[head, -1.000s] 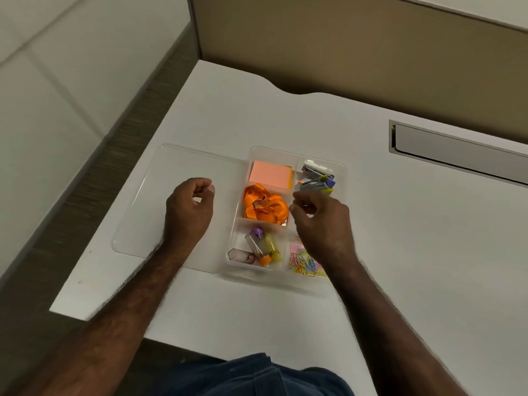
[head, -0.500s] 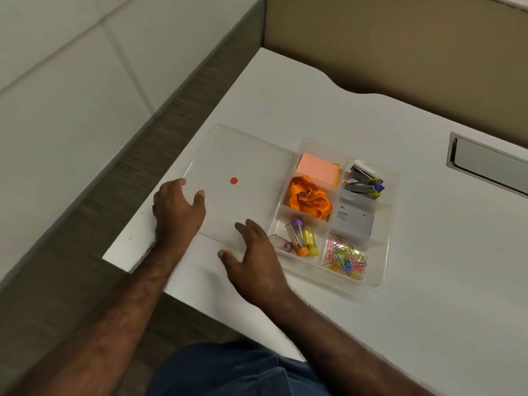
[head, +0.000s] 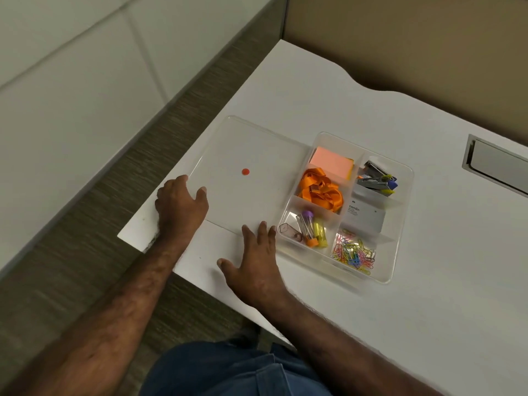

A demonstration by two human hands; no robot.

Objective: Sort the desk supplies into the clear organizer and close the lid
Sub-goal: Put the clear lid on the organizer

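The clear organizer (head: 401,232) sits on the white desk with its compartments filled: orange sticky notes (head: 333,162), an orange lanyard (head: 321,191), staplers (head: 377,180), a white card (head: 365,218), small tubes (head: 313,231) and coloured paper clips (head: 354,252). Its clear lid (head: 257,155), marked by a red dot (head: 245,171), lies flat to the left of the box. My left hand (head: 180,207) rests on the lid's near left corner, fingers spread. At the lid's near edge, beside the box, my right hand (head: 253,267) lies with fingers apart.
The desk's (head: 428,310) left edge and near corner lie close under my left hand, with floor below. A recessed metal cable slot (head: 497,164) is at the far right. A tan partition (head: 414,38) stands behind the desk.
My right hand left the organizer and moved left to the lid's near edge. My left hand opened and slid to the lid's near left corner. The view swung left.
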